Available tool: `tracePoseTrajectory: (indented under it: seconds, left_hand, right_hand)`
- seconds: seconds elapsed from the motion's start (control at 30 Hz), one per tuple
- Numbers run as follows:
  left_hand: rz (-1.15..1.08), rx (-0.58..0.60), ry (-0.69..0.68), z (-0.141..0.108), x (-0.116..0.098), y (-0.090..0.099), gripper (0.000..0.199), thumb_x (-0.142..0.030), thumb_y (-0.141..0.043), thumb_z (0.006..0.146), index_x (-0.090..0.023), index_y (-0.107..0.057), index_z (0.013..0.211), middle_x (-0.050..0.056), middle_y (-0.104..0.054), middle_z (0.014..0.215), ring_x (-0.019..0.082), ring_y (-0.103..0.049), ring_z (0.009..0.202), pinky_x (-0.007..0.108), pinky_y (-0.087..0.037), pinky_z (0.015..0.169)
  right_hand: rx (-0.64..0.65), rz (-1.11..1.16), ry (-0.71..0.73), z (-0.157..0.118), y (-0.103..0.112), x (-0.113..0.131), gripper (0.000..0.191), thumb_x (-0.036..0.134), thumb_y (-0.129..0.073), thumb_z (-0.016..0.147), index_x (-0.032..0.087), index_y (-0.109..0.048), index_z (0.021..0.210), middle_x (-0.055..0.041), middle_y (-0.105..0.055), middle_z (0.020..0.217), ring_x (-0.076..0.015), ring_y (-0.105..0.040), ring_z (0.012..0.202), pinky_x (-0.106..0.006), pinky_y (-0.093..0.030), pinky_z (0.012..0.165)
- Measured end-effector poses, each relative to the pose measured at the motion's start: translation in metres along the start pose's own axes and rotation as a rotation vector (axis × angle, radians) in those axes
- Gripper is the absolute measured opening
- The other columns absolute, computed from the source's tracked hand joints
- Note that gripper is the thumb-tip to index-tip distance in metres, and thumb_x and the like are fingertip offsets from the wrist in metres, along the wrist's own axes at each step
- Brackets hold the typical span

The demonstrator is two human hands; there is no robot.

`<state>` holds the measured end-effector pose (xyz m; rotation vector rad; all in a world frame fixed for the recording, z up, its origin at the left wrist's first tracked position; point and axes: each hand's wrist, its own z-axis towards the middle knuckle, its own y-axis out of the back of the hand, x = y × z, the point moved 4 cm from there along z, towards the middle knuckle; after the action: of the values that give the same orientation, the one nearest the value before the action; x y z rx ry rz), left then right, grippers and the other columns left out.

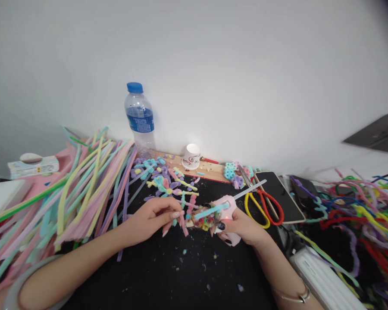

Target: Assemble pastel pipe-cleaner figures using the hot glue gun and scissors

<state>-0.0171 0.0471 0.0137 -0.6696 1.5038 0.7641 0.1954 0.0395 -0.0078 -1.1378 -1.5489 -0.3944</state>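
Observation:
Near the middle of the black table, my left hand [155,218] pinches a short pink fuzzy stem [183,224]. My right hand [239,226] is wrapped round a pale pink tool [224,207], which looks like a glue gun. Its front end is covered with multicoloured fuzz [203,220] and points toward the fingers of my left hand. A whitish stick [250,188] juts from the tool's back, and a light blue strip [211,210] lies along its top. Small gaps separate the tool's tip from the pink stem.
Bundled pastel stems [80,185] cover the left side. Behind are a bottle [140,118], a paper cup [191,156] and small fuzzy pieces [163,183]. Scissors [261,209], a phone [280,196], a white power strip [323,277] and tangled stems [368,219] lie right.

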Motion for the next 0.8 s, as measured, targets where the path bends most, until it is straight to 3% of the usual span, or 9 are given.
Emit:
tracePoseTrajectory:
  seconds: [0.27,0.47,0.8]
  left_hand:
    - [-0.021,0.014,-0.011,0.0009,-0.0003,-0.0011,0.02,-0.027,-0.045,0.089,-0.015,-0.058,0.081,0.003,-0.066,0.075,0.007,-0.045,0.046,0.02,-0.043,0.049]
    - [-0.007,0.0,-0.01,0.0009,-0.0038,-0.0003,0.021,-0.026,-0.045,0.089,-0.015,-0.061,0.081,-0.001,-0.06,0.072,0.006,-0.046,0.047,0.019,-0.042,0.05]
    - [-0.002,0.01,-0.018,0.0013,-0.0041,-0.0011,0.021,-0.027,-0.045,0.089,-0.016,-0.061,0.08,-0.001,-0.061,0.072,0.006,-0.045,0.046,0.02,-0.043,0.05]
  right_hand:
    - [-0.022,0.051,0.029,0.0003,0.0032,-0.0012,0.038,0.028,-0.076,0.065,0.013,-0.057,0.094,-0.0029,-0.066,0.068,-0.0053,-0.049,0.042,-0.017,-0.041,0.039]
    - [0.024,0.049,-0.004,-0.0029,0.0031,-0.0006,0.05,0.026,-0.078,0.063,0.015,-0.051,0.104,-0.0027,-0.067,0.066,-0.0062,-0.049,0.041,-0.017,-0.041,0.037]
    - [-0.005,0.016,-0.021,-0.0033,0.0024,0.001,0.05,0.027,-0.077,0.063,0.016,-0.052,0.104,-0.0014,-0.067,0.066,-0.0063,-0.05,0.041,-0.017,-0.041,0.037]
